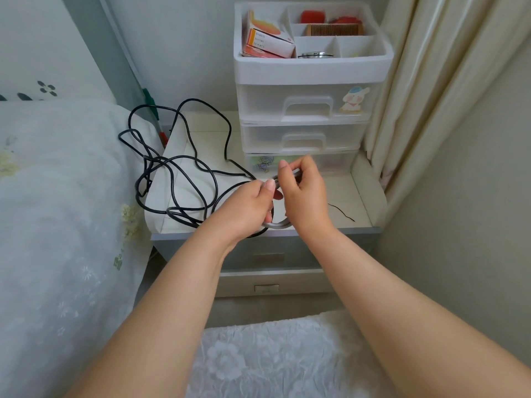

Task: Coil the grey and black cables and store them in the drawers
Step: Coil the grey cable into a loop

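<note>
Head view, looking down at a white bedside cabinet between a bed and a curtain; both bare forearms reach in from below. Left hand curled round a small coil of grey cable, thumb on top, loop showing below the palm; right hand pinches the same grey cable near its upper end, fingertips just above the left thumb; the two hands nearly touching. Black cable lies uncoiled in loose, tangled loops across the left part of the cabinet top, spilling over its left edge toward the pillow; one strand runs under the left hand. Clear plastic drawer unit stands at the back of the cabinet top, three drawers all pushed in; stickers on the top and bottom drawer fronts; open tray on top holds small boxes and a wooden comb. Thin dark thread on the cabinet top right of the hands.
</note>
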Action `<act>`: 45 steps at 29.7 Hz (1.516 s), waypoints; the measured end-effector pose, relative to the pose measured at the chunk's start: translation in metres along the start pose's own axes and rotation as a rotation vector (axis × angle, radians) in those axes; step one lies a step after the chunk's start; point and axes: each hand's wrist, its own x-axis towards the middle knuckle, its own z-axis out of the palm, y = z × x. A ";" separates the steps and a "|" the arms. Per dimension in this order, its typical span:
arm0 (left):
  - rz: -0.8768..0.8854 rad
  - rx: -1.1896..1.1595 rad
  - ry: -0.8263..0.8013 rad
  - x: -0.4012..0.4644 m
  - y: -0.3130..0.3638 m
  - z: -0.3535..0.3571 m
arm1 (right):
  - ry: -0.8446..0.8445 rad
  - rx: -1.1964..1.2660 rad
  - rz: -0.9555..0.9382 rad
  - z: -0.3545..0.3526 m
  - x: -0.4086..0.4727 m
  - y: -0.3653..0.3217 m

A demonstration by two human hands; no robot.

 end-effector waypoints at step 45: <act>-0.214 -0.420 -0.055 0.016 -0.002 0.004 | -0.137 -1.326 0.407 -0.085 0.056 0.075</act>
